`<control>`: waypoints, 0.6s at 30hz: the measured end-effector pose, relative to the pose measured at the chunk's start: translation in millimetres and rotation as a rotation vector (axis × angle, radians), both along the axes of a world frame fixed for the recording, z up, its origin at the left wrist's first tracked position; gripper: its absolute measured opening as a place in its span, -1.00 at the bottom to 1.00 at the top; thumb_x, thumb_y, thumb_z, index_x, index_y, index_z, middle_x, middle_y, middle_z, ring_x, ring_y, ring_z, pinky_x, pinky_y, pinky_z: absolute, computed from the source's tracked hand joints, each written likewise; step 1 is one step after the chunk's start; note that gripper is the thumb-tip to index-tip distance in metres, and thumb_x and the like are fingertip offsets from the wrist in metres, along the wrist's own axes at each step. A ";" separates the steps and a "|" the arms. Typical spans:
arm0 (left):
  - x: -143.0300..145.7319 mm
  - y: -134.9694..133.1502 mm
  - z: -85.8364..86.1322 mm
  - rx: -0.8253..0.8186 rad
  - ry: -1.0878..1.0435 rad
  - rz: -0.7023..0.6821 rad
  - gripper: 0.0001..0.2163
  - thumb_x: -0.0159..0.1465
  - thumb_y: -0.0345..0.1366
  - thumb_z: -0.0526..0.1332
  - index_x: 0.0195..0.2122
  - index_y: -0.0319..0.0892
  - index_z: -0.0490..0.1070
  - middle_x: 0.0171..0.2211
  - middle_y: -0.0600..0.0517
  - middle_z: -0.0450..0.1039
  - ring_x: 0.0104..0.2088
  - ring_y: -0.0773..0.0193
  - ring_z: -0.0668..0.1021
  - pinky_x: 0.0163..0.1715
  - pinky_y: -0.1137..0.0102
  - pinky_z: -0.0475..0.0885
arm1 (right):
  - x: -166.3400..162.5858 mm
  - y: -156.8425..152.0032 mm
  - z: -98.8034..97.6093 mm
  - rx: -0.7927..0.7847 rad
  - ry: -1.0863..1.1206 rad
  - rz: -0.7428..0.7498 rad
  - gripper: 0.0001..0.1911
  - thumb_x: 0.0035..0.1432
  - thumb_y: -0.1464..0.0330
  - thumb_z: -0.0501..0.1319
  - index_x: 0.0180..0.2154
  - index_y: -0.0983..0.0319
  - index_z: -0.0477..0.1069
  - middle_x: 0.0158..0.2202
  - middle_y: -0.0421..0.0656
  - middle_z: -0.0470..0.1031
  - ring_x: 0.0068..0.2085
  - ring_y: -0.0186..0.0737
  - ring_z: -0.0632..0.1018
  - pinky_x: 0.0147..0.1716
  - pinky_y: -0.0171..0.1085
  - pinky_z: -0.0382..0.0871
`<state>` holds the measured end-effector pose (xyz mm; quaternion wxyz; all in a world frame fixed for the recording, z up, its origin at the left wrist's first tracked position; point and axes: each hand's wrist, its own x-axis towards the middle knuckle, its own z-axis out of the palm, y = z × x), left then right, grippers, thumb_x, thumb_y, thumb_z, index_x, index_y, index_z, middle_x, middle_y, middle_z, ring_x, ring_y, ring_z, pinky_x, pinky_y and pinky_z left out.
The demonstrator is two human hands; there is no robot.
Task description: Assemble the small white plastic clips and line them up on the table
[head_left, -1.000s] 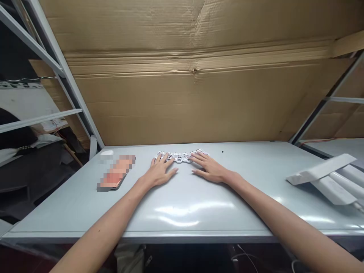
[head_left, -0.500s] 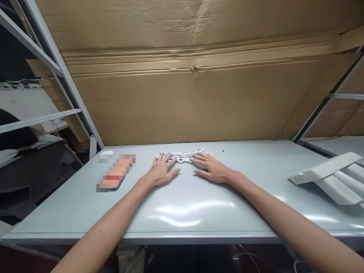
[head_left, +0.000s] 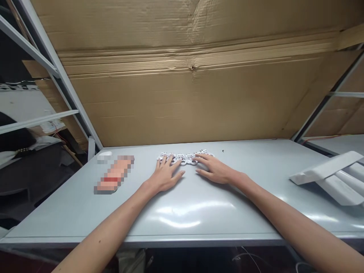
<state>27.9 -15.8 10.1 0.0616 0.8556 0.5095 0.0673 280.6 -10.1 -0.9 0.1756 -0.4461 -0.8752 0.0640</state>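
Observation:
A row of several small white pieces with ring-shaped ends (head_left: 182,159) lies across the far middle of the grey table. Their exact kind is too small to make out. My left hand (head_left: 165,176) rests at the left part of the row, fingers spread, fingertips over the pieces. At the right part lies my right hand (head_left: 214,169), fingers stretched out and also touching the row. Both hands hide some of the pieces, and neither is closed round anything.
A phone-shaped item (head_left: 113,174), blurred out, lies on the table's left side, with a small white object (head_left: 105,154) behind it. Folded white pieces (head_left: 335,178) sit at the right. A tiny dark bit (head_left: 223,151) lies beyond my right hand. Cardboard (head_left: 182,102) walls off the back.
My left hand has moved slightly right, and the row of white pieces has shifted a little right with it. My right hand has barely moved. The camera view has tilted slightly.

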 end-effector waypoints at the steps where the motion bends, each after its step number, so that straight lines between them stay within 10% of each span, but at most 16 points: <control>1: -0.1 0.1 -0.7 0.000 -0.008 -0.015 -0.42 0.40 0.15 -0.15 0.37 0.04 0.06 0.43 -0.04 -0.17 0.40 -0.16 -0.14 0.30 -0.10 -0.16 | 0.0 -0.2 -1.6 -0.012 0.000 -0.006 -0.34 0.31 -0.05 -0.06 0.31 0.11 0.18 0.33 -0.05 0.19 0.34 0.09 0.17 0.29 0.10 0.05; 18: -0.7 3.1 -3.0 0.008 0.046 -0.049 -0.42 0.42 0.12 -0.21 0.38 0.03 0.01 0.41 -0.07 -0.11 0.40 -0.04 -0.06 0.31 -0.07 -0.17 | 1.5 2.1 -9.1 -0.050 -0.090 0.001 -0.25 0.27 -0.15 -0.07 0.34 0.08 0.12 0.42 -0.08 -0.03 0.39 0.17 0.00 0.32 0.13 -0.09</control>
